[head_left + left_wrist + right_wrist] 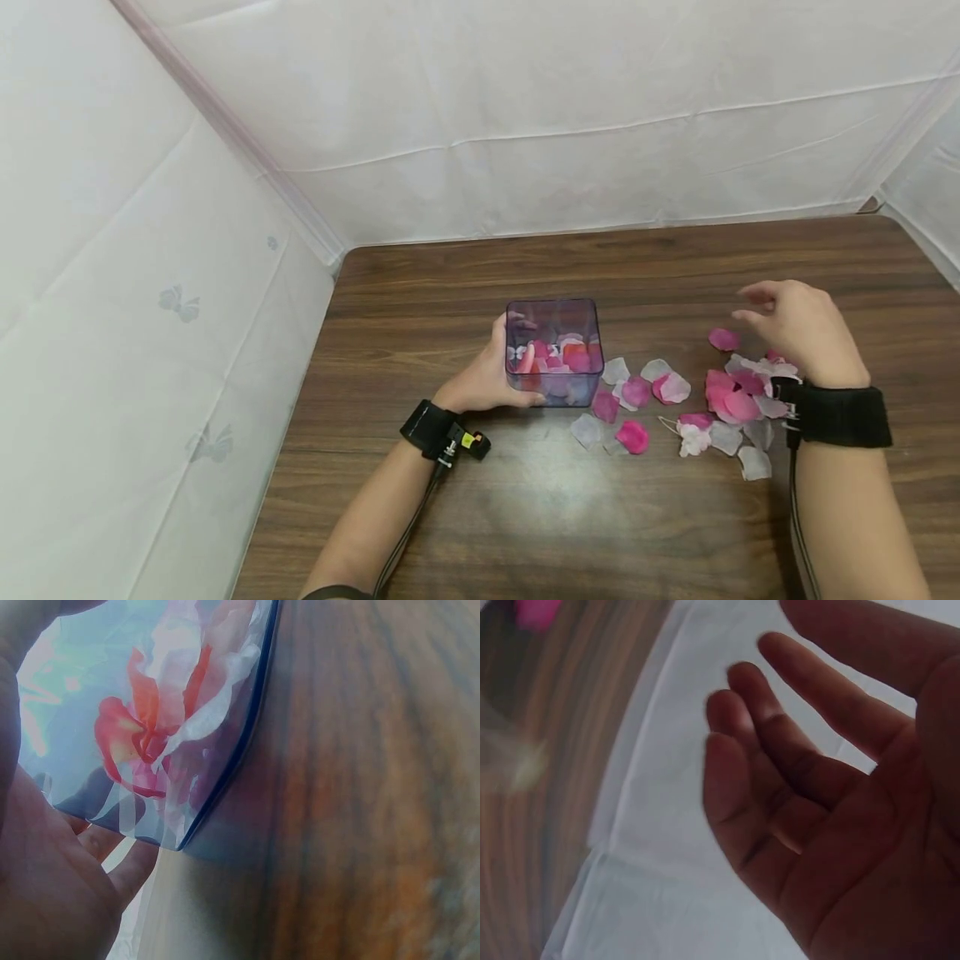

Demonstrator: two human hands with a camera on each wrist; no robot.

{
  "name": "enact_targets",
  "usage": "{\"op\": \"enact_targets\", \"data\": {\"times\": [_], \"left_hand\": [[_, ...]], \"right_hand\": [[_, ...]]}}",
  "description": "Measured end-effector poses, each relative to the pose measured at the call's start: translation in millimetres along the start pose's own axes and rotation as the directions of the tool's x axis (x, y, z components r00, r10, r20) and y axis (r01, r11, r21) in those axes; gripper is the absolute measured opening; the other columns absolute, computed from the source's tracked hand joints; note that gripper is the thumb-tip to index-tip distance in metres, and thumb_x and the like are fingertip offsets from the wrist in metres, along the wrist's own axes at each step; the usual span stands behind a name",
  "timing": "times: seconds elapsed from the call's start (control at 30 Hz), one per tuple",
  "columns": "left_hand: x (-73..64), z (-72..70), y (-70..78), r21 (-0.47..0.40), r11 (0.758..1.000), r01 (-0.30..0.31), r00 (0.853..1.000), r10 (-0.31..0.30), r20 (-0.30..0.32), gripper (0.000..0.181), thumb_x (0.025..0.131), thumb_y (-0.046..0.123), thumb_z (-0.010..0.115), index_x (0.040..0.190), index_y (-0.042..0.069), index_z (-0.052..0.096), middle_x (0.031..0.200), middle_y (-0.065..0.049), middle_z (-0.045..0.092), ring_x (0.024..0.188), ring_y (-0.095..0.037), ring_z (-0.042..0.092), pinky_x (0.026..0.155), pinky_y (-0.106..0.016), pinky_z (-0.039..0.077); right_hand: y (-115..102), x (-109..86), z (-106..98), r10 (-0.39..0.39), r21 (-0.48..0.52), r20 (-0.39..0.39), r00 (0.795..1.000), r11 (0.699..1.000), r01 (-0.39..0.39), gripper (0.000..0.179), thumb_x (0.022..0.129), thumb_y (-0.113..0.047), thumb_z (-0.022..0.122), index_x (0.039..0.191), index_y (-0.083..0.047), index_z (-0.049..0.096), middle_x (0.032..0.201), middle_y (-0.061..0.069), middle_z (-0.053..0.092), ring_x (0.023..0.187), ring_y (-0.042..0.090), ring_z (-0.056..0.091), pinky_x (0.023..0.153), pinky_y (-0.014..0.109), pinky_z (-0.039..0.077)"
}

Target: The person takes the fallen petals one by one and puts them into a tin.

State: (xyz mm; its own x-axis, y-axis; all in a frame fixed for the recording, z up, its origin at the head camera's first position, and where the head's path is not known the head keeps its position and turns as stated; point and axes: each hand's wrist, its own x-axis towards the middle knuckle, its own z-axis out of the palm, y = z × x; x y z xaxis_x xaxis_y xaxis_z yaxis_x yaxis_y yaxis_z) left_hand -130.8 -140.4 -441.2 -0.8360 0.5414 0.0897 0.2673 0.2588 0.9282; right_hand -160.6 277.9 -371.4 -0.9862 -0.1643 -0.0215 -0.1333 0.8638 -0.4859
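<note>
Petals (741, 406), pink, magenta and white, lie on the wooden table (420, 292) in our head view, scattered from just beside the purple-tinted, see-through box (558, 388) to a denser heap at the right; more sit inside the box, red ones among them. A pale flower-shaped piece (694, 439) lies between. Our left hand (487, 371) grasps the box's left side, thumb along the front; whether its base rests on the table we cannot tell. Our right hand (798, 325) hovers just beyond the heap, holding nothing. We judge that gathering petals into the box is in hand, partly done; the next move probably calls for lowering the right hand and pinching up a light bunch, since such thin pieces may slip.

In the left wrist view, we see curled red petals and a crinkled whitish one through the clear wall, with our fingers around it.

In the right wrist view, our fingers are loosely bent, the palm bare, before white cloth (682, 862); a blurred pink patch at the corner is likely a petal.
</note>
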Motion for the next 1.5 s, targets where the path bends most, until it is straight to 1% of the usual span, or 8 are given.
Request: {"op": "enact_targets", "data": {"times": [0.23,0.4,0.53,0.73,0.93,1.0,1.2,1.5], "left_hand": [[-1.1,3.2,-1.4,-0.011,1.0,0.02,1.0,-0.02,0.011,0.123,0.069,0.014,0.094,0.153,0.014,0.005,0.143,-0.014,0.04,0.125,-0.022,0.051,0.108,-0.04,0.041],[-0.9,4.7,-1.2,-0.022,0.999,0.028,0.999,-0.027,0.018,0.123,0.068,0.008,0.093,0.153,0.013,0.004,0.146,-0.015,0.037,0.127,-0.026,0.049,0.109,-0.044,0.041],[-1.7,3.4,10.6,-0.03,0.999,0.022,0.999,-0.021,0.034,0.121,0.07,0.003,0.09,0.152,0.005,0.003,0.147,-0.022,0.033,0.129,-0.035,0.046,0.11,-0.052,0.037],[-3.9,0.4,31.4,-0.006,1.0,-0.001,0.999,0.002,0.036,0.114,0.07,0.003,0.089,0.149,-0.001,0.006,0.146,-0.025,0.033,0.13,-0.036,0.044,0.111,-0.052,0.036],[-0.7,2.2,8.2,0.023,1.0,-0.011,1.0,0.011,0.001,0.117,0.068,0.008,0.093,0.149,0.006,0.01,0.147,-0.014,0.034,0.13,-0.025,0.044,0.112,-0.045,0.037],[-1.2,2.0,10.8,0.015,1.0,-0.012,1.0,0.012,-0.001,0.116,0.068,0.007,0.093,0.149,0.005,0.01,0.148,-0.016,0.034,0.131,-0.028,0.043,0.112,-0.047,0.036],[-4.5,-1.9,32.9,-0.019,1.0,-0.016,1.0,0.017,0.024,0.114,0.07,0.002,0.09,0.148,-0.003,0.008,0.147,-0.027,0.031,0.132,-0.041,0.041,0.112,-0.056,0.033],[-5.1,-3.5,35.8,-0.028,1.0,-0.006,1.0,0.007,0.027,0.114,0.07,0.001,0.089,0.149,-0.003,0.007,0.147,-0.028,0.031,0.129,-0.042,0.043,0.111,-0.058,0.034]], "right_hand": [[24.6,-1.6,1.5,0.064,-0.023,0.21,0.976,0.998,-0.061,0.052,0.091,-0.025,0.073,0.129,0.007,0.057,0.119,0.036,0.062,0.098,0.046,0.063,0.084,0.064,0.046],[26.3,4.8,16.9,0.037,-0.042,0.251,0.967,0.999,-0.027,0.043,0.089,-0.019,0.074,0.119,0.009,0.063,0.112,0.032,0.066,0.1,0.047,0.062,0.085,0.063,0.047],[25.2,9.3,27.8,0.019,-0.027,0.257,0.966,1.0,-0.013,0.033,0.087,-0.015,0.075,0.11,0.007,0.068,0.101,0.025,0.071,0.093,0.041,0.065,0.081,0.059,0.049],[23.0,12.3,33.3,0.023,-0.031,0.237,0.971,0.999,-0.016,0.017,0.088,-0.013,0.075,0.097,0.001,0.072,0.088,0.013,0.073,0.081,0.03,0.065,0.077,0.056,0.049],[18.5,13.6,33.6,0.028,-0.045,0.216,0.976,0.999,-0.019,0.01,0.089,-0.01,0.072,0.092,0.0,0.073,0.08,0.009,0.071,0.078,0.03,0.063,0.072,0.052,0.049],[16.4,13.5,33.3,0.025,-0.049,0.194,0.981,0.999,-0.016,0.01,0.091,-0.01,0.072,0.093,0.0,0.073,0.081,0.011,0.071,0.078,0.031,0.063,0.07,0.052,0.049],[7.3,11.8,30.7,0.002,-0.04,0.068,0.998,0.999,0.001,0.015,0.093,-0.011,0.069,0.1,0.002,0.071,0.089,0.021,0.07,0.08,0.037,0.063,0.067,0.054,0.048],[-30.5,3.6,23.0,-0.086,0.031,-0.115,0.99,0.996,0.09,0.014,0.093,-0.009,0.071,0.104,0.001,0.073,0.095,0.023,0.07,0.082,0.035,0.063,0.067,0.049,0.048]]}}
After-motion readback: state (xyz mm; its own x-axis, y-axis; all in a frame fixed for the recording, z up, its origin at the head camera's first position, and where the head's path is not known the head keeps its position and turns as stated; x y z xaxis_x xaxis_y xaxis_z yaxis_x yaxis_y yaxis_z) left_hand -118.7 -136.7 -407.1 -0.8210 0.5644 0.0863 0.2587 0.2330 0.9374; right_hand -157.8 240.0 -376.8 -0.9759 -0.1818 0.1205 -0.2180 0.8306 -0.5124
